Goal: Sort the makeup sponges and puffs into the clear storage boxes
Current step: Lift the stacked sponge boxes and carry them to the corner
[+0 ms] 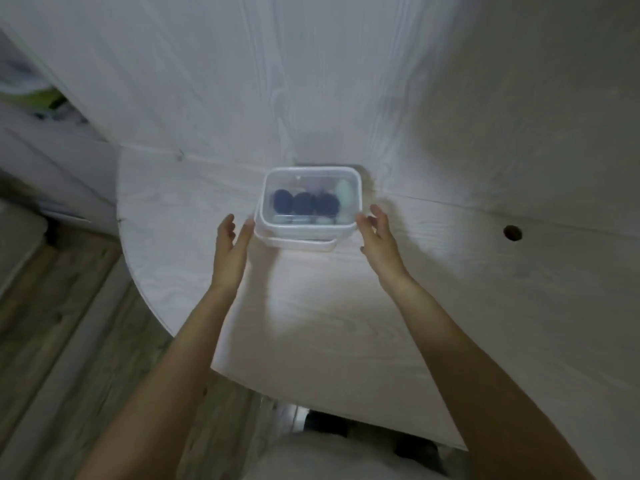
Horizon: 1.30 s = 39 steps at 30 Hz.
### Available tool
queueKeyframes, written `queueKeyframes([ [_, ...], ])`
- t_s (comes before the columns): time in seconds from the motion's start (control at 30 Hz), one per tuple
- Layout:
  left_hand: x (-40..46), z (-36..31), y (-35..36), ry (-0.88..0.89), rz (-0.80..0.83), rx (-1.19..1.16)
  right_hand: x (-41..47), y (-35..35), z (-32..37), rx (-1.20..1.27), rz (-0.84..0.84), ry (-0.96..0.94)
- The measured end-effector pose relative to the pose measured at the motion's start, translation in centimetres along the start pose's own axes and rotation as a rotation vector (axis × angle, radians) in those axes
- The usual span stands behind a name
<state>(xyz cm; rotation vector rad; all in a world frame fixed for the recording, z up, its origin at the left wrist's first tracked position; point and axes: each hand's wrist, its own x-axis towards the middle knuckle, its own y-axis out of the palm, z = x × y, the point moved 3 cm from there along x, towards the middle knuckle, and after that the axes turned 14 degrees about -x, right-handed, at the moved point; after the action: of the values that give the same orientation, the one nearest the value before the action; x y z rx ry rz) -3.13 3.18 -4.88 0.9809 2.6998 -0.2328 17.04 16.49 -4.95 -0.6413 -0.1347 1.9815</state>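
- Pale wood-grain table [381, 306], rounded near-left edge; seam line runs across the top behind the box.
- Clear storage box [309, 202] stands on the table just in front of that seam, near the middle of the view. Lid on, white rim, white carry handle [300, 244] folded down along the side nearest the person.
- Inside, seen through the lid: three dark blue puffs [304, 203] in a row, left to right, touching or nearly so. A pale mint sponge [343, 189] sits at the right end. Faint lilac shape behind the blue row; more pale pieces low along the near wall. Blur makes a count impossible.
- Left hand [231, 242] is just beside the box's near-left corner, palm turned inward, fingers straight and together. Fingertips at the rim; cannot tell whether they touch it. Holds nothing.
- Right hand [377, 233] is at the near-right corner, fingers loosely spread and lightly bent, palm facing the box. Tips close to the wall; contact unclear. Holds nothing.
- Both forearms are bare, reaching forward from the lower edge of the view.
- Small round hole [513, 233] in the tabletop well to the right of the box.
- Wood-plank floor [69, 323] shows at left, below the table edge.
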Motion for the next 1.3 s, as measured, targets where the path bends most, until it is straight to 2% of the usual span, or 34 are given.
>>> queueKeyframes([
  [0.07,2.4,-0.9,0.7,-0.048,0.12,0.023,1.5,1.0,1.2,0.076,-0.015,0.05],
  [0.2,5.2,-1.1,1.8,-0.105,0.272,0.057,2.1,2.5,2.2,0.044,-0.075,0.037],
  [0.4,5.9,-0.8,1.5,-0.075,0.299,-0.015,2.2,3.5,2.8,-0.001,-0.035,0.004],
  [0.5,5.7,-1.1,1.4,-0.071,0.285,-0.092,2.2,3.8,2.6,0.053,0.021,0.018],
  [0.6,4.1,-1.8,2.5,-0.047,0.291,-0.131,1.6,2.6,2.2,0.084,-0.017,0.02],
  [0.8,-0.8,-2.5,8.6,-0.029,0.375,-0.133,-3.1,-4.8,-1.1,0.22,-0.206,-0.066],
  [1.07,-10.8,-0.6,24.1,-0.092,0.616,-0.077,-9.7,-19.6,-9.6,0.229,-0.478,-0.011],
  [1.3,-18.3,2.2,36.5,-0.128,0.725,-0.02,-12.7,-31.1,-16.4,0.251,-0.573,0.034],
])
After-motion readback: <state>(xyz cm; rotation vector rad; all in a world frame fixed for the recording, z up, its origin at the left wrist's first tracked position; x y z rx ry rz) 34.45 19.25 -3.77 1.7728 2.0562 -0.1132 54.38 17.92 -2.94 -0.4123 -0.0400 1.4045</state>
